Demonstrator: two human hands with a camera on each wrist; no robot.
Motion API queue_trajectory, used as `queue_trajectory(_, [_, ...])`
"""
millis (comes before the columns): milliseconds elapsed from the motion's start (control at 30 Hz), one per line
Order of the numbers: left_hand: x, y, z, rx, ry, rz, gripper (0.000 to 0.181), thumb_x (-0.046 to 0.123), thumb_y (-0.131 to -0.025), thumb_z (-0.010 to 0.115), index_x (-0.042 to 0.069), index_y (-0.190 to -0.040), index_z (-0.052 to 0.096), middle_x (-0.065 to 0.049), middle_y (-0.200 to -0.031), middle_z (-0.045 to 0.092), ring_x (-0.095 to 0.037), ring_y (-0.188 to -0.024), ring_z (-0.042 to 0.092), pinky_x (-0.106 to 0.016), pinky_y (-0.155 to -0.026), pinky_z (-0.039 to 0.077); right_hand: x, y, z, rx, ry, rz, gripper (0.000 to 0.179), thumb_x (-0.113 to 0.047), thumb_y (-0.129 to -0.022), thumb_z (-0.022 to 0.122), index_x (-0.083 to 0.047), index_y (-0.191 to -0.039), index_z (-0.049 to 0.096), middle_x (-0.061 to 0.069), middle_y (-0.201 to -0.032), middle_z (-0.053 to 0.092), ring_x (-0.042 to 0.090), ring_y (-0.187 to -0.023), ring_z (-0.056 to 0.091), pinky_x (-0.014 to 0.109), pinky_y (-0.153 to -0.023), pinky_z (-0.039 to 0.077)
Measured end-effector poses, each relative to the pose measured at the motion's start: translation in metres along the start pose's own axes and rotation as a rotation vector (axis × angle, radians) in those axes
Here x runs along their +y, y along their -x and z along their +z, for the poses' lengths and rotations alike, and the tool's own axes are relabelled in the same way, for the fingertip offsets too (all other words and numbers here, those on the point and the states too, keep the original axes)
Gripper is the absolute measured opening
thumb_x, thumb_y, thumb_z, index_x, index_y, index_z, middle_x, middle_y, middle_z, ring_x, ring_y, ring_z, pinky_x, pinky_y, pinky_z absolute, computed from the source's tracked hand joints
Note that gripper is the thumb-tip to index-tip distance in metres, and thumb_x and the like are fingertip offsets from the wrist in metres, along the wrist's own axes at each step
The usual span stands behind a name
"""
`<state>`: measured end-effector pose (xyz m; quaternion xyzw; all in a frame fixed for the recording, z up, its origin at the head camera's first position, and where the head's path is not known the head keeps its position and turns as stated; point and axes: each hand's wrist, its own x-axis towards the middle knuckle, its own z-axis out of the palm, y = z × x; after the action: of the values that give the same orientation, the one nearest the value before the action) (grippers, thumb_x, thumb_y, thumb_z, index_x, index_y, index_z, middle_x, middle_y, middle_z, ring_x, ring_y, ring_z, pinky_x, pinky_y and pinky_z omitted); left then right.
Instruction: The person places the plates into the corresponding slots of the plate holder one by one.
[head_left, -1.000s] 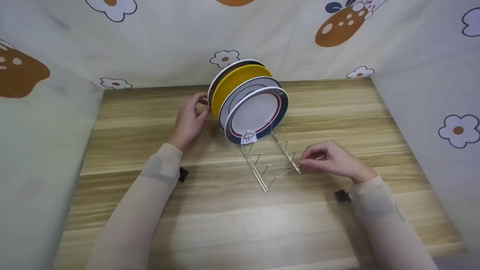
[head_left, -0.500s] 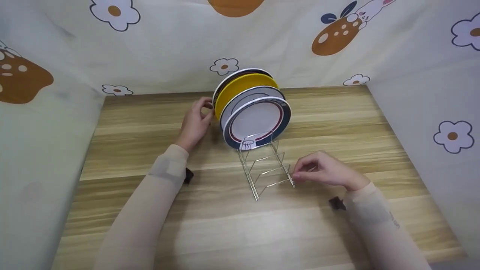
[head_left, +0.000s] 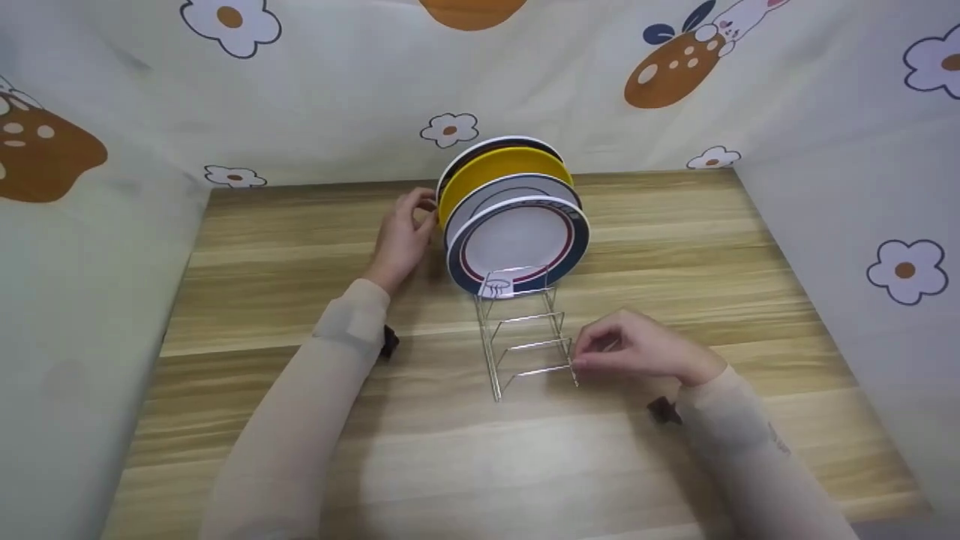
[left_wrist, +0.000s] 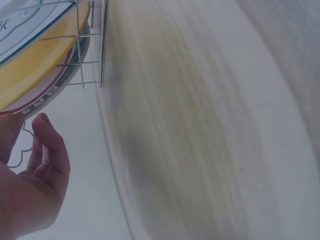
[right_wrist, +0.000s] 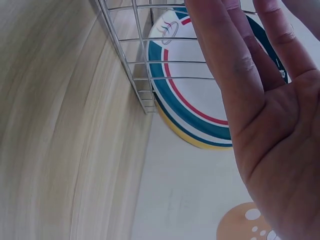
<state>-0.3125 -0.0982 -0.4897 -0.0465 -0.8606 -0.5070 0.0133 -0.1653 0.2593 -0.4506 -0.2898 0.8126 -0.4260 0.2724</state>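
Observation:
A gold wire dish rack (head_left: pixel 489 352) stands on the table with several plates upright at its far end. The front plate (head_left: pixel 517 240) is white with a navy rim and a red ring. Behind it come a grey-white plate (head_left: pixel 525 184), a yellow plate (head_left: pixel 506 165) and, rearmost, a dark-banded plate (head_left: pixel 517 141) with a white edge. My left hand (head_left: pixel 403 240) pinches the rearmost plate's left edge; its thumb meets the rim in the left wrist view. With thumb and fingers, my right hand (head_left: pixel 637 349) holds the rack's near right corner. Those fingertips lie outside the right wrist view.
The wood-grain table (head_left: pixel 262 300) is enclosed by a patterned cloth (head_left: pixel 337 97) at the back and both sides. Near slots of the rack hold no plates. A small dark device (head_left: pixel 664 410) sits by the right wrist, another (head_left: pixel 388 343) by the left.
The rack has turned: its near end swung left with my right hand, while the plates and my left hand shifted right. The head view has also tilted slightly.

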Motion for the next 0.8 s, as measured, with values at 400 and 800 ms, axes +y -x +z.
queue_trajectory(400, [0.003, -0.008, 0.001, -0.008, 0.006, -0.037, 0.027, 0.023, -0.107, 0.057, 0.024, -0.134, 0.059, -0.003, -0.133, 0.057, -0.020, -0.083, 0.056, -0.028, -0.073, 0.055, -0.007, -0.011, 0.005, -0.038, 0.011, -0.052, 0.008, -0.028, -0.096, 0.075, -0.021, -0.095, 0.078, 0.000, -0.092, 0.078, 0.012, -0.086, 0.071, 0.031, -0.084, 0.061])
queue_trajectory(800, [0.004, -0.004, -0.002, 0.008, 0.032, -0.022, 0.028, 0.020, -0.107, 0.056, 0.023, -0.135, 0.058, -0.005, -0.130, 0.058, -0.020, -0.080, 0.057, -0.028, -0.072, 0.055, -0.012, -0.017, 0.008, -0.056, 0.009, -0.060, 0.012, -0.027, -0.096, 0.074, -0.016, -0.097, 0.078, 0.009, -0.092, 0.078, 0.014, -0.083, 0.070, 0.029, -0.082, 0.060])
